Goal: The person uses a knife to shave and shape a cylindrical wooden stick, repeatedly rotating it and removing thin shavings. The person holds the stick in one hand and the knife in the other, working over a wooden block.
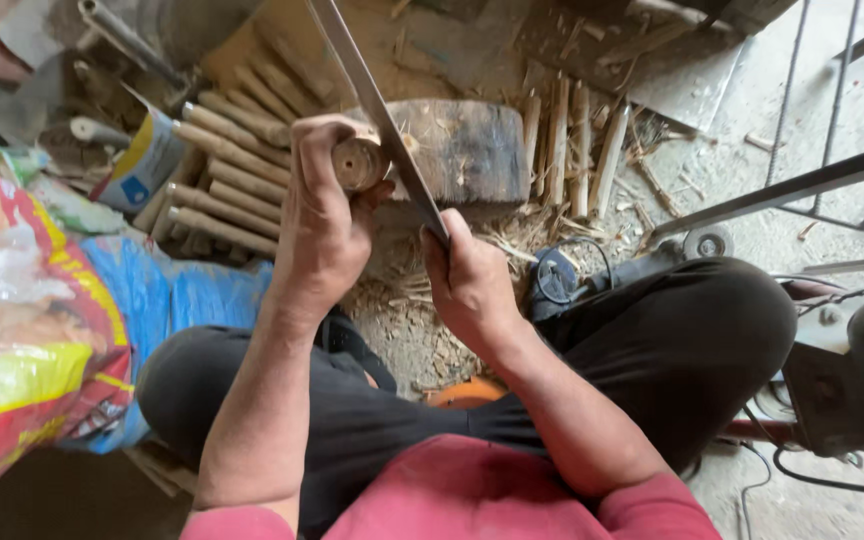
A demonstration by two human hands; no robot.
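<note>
The person sits cross-legged on the floor (752, 110). The left hand (324, 215) is closed around a short round wooden peg (359, 163), holding it end-up against a dark wooden block (472, 150). The right hand (470, 283) grips the handle end of a long flat blade (377, 110), whose edge lies along the right side of the peg and touches it.

Step in hand, as judged: shaving or trimming the peg's side with the blade, the block serving as the rest. The next stroke would call for a firm hold on the peg, with the fingers (312, 150) kept clear of the edge, and the blade guided down along the grain.

Surroundings: a stack of rounded sticks (232, 170) lies left of the block; rough split sticks (572, 140) lie to its right. Shavings (402, 290) litter the floor below the hands. A tin can (142, 160) and filled sacks (32, 320) sit at the left.
</note>
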